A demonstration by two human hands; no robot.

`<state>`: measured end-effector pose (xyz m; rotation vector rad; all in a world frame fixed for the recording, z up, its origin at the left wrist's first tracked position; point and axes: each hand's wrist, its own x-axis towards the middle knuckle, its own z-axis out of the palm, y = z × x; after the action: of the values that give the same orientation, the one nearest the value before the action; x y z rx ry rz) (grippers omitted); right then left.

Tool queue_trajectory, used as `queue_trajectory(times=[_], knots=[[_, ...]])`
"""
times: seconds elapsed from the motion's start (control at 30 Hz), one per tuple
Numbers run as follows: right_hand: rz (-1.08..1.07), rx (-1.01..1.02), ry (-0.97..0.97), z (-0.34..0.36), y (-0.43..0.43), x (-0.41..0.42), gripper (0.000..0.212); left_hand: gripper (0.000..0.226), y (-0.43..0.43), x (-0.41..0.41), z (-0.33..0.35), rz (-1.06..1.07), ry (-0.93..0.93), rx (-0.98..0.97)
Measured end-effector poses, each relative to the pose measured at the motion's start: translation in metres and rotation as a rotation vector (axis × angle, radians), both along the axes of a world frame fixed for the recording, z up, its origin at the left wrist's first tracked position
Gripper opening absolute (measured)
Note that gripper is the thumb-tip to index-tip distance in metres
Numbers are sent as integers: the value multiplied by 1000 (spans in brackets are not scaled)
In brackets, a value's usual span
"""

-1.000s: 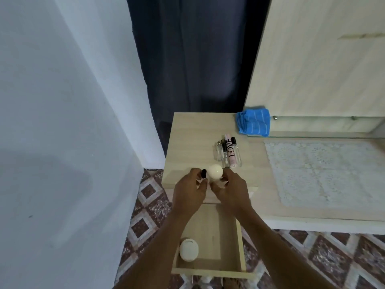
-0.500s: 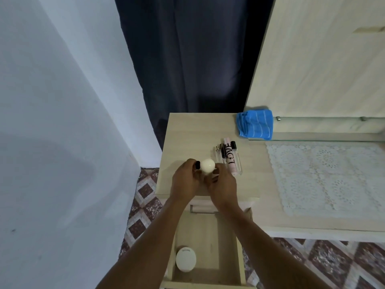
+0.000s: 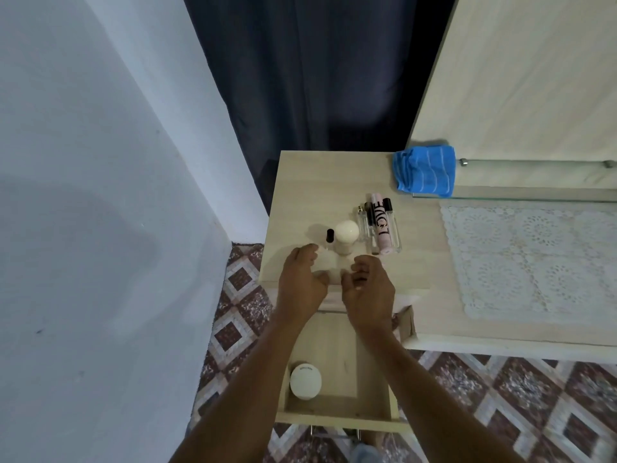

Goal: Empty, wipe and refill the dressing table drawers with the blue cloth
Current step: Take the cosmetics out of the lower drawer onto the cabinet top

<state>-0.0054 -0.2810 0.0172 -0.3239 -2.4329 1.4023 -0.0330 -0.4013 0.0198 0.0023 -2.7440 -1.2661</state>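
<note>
A cream round-topped bottle (image 3: pixel 346 232) and a small black-capped vial (image 3: pixel 330 236) stand on the dressing table's side top (image 3: pixel 310 182), next to several perfume bottles (image 3: pixel 380 225). Just in front of them hover my left hand (image 3: pixel 302 285) and my right hand (image 3: pixel 369 287), both loosely curled and holding nothing. Below my forearms the drawer (image 3: pixel 370 421) stands pulled out, with a white round jar (image 3: pixel 305 381) in its front left corner. The folded blue cloth (image 3: pixel 424 171) lies at the back on the glass shelf's left end.
A white lace mat (image 3: pixel 534 259) covers the lower table surface to the right. A dark curtain (image 3: pixel 317 71) hangs behind, a white wall (image 3: pixel 100 195) closes the left side, and patterned tiles (image 3: pixel 534 396) cover the floor.
Both hands let go of the cream bottle and the black-capped vial, which now stand on the top, and have drawn back toward me.
</note>
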Motion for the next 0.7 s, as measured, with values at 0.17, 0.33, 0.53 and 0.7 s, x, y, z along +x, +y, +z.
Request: queue_trajectory(times=[0.17, 0.33, 0.53, 0.7], knots=[[191, 199, -44, -45, 0, 52, 21, 4, -21, 65, -28, 40, 189, -152], [251, 109, -504, -93, -3, 76, 17, 21, -38, 99, -69, -207, -360, -277], [96, -459, -1117, -133, -12, 82, 17, 57, -28, 102, -114, -634, -630, -653], [-42, -635, -1207, -164, -24, 83, 40, 64, -15, 96, -145, -755, -647, -968]])
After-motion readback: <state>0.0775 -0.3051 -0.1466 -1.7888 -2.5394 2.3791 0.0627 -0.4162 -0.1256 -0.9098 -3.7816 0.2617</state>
